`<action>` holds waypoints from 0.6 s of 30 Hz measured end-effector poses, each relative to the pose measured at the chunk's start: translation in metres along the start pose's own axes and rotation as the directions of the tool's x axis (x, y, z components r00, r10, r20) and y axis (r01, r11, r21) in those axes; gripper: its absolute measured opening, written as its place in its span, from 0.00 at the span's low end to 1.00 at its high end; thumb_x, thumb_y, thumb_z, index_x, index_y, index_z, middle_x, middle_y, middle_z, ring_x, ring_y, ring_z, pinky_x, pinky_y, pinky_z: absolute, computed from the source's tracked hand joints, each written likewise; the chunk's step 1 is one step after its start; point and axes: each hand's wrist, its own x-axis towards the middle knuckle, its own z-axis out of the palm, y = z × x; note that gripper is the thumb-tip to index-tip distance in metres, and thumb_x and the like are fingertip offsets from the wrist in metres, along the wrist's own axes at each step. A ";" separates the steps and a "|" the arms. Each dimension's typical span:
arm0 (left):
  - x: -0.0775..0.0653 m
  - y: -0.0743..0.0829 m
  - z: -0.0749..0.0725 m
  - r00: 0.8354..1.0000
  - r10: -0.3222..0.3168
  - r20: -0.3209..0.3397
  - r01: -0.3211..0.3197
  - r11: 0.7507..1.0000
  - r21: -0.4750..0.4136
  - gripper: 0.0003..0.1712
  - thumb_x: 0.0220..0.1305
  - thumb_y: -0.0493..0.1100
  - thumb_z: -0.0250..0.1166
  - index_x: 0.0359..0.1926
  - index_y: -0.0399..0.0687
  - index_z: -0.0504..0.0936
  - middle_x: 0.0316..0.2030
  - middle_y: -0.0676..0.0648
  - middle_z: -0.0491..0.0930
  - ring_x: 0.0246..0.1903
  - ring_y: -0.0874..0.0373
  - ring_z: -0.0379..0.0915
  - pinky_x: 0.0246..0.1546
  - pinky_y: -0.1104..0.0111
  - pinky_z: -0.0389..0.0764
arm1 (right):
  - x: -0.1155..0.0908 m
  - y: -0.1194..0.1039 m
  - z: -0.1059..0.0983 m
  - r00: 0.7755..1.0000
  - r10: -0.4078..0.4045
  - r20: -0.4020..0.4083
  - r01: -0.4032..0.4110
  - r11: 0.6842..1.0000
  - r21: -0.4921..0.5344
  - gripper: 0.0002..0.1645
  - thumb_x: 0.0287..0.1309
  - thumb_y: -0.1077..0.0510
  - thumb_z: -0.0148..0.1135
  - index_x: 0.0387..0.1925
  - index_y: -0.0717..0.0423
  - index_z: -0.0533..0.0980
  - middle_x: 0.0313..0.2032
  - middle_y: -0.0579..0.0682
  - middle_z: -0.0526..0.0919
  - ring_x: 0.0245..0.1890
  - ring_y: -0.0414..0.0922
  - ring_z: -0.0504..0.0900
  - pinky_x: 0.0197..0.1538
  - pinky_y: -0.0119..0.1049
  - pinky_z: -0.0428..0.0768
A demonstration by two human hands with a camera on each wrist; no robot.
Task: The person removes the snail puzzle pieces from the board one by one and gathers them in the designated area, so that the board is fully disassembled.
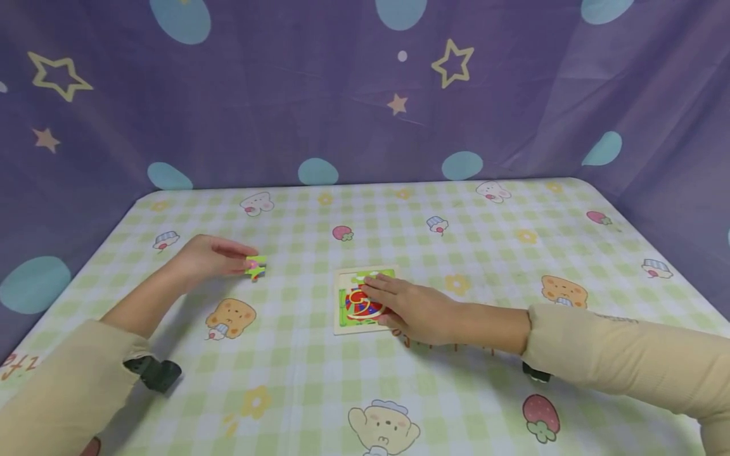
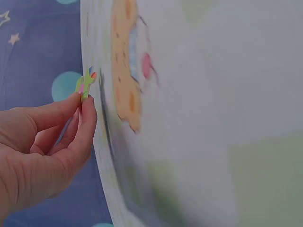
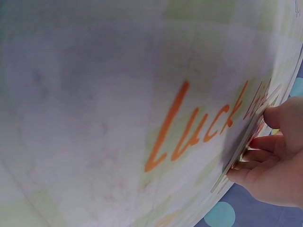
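In the head view my left hand pinches a small puzzle piece, green with pink and other colours, above the left part of the table. The left wrist view shows this puzzle piece between thumb and fingertips. A square puzzle board with a pale wooden frame lies near the table's middle, its picture green, red and blue. My right hand rests on the board's right side with fingers extended, hiding part of the picture. In the right wrist view, thumb and fingers touch the puzzle board.
A checked green-and-white cloth with printed bears, strawberries and cupcakes covers the table. Behind it hangs a purple curtain with stars and blue spots. Dark wrist devices show at the sleeves.
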 end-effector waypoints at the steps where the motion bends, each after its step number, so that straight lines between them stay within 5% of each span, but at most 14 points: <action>1: 0.000 -0.002 -0.002 1.000 -0.003 0.002 0.003 1.000 -0.008 0.31 0.61 0.45 0.67 0.62 0.35 0.72 0.58 0.45 0.79 0.36 0.78 0.78 0.47 0.71 0.82 | 0.000 0.000 0.000 1.000 0.000 0.002 0.000 1.000 0.002 0.34 0.68 0.50 0.53 0.71 0.56 0.58 0.73 0.52 0.59 0.74 0.50 0.57 0.70 0.47 0.65; 6: -0.002 -0.012 -0.006 1.000 -0.001 0.000 0.001 1.000 -0.014 0.32 0.62 0.43 0.66 0.62 0.30 0.70 0.62 0.38 0.73 0.35 0.78 0.78 0.45 0.72 0.82 | 0.000 0.000 0.001 1.000 0.006 0.008 -0.006 1.000 0.004 0.34 0.68 0.50 0.53 0.71 0.56 0.58 0.73 0.52 0.59 0.74 0.50 0.57 0.70 0.46 0.64; 11: -0.003 -0.017 -0.009 1.000 0.015 -0.022 -0.015 1.000 0.011 0.32 0.60 0.43 0.68 0.61 0.29 0.71 0.52 0.48 0.82 0.33 0.78 0.78 0.42 0.74 0.83 | 0.001 0.000 0.001 1.000 0.012 0.009 -0.012 1.000 0.000 0.35 0.68 0.50 0.53 0.72 0.55 0.58 0.73 0.51 0.59 0.74 0.50 0.57 0.70 0.46 0.65; 18: -0.002 -0.017 -0.008 0.991 0.042 -0.125 -0.015 0.977 0.212 0.28 0.55 0.50 0.71 0.54 0.39 0.81 0.51 0.42 0.83 0.34 0.75 0.75 0.37 0.77 0.77 | 0.001 -0.001 0.001 1.000 0.006 0.000 -0.006 1.000 -0.008 0.34 0.68 0.50 0.53 0.71 0.55 0.59 0.73 0.51 0.60 0.74 0.50 0.58 0.70 0.46 0.66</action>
